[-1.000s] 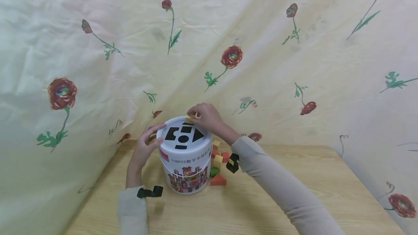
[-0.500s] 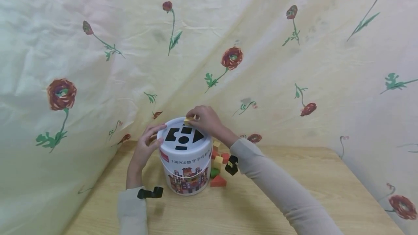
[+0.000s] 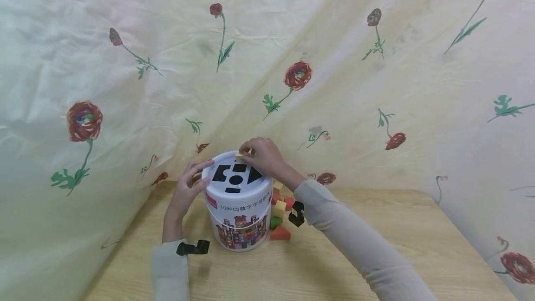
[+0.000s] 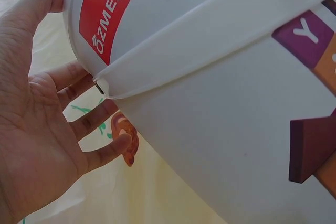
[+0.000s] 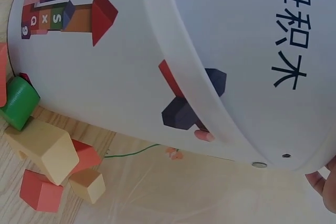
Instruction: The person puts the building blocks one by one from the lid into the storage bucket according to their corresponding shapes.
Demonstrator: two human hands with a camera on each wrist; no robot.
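Note:
A white toy-block bucket [image 3: 244, 208] stands upright on the table, its lid [image 3: 216, 187] cut with black shaped holes. Against the left of the lid's rim rests my left hand [image 3: 184, 194], thumb and fingers spread apart. In the left wrist view the thumb of that left hand [image 4: 39, 129] touches the bucket's edge, while the lower fingers lie loose beside it. Over the far side of the lid, my right hand [image 3: 265, 156] pinches a yellow block [image 3: 240, 155] at a hole, which the block partly hides. Only some fingertips of the right hand [image 5: 329, 184] show in the right wrist view.
Right of the bucket lie several loose blocks: a red triangle [image 3: 280, 233], a green cylinder [image 5: 21, 102], a yellow arch-like block [image 5: 44, 145] and a small yellow cube [image 5: 87, 185]. A flowered cloth [image 3: 259, 50] hangs behind the wooden table [image 3: 376, 236].
The yellow block has gone down a little at the far hole, with my right hand lowering slightly. My left hand keeps its place on the rim.

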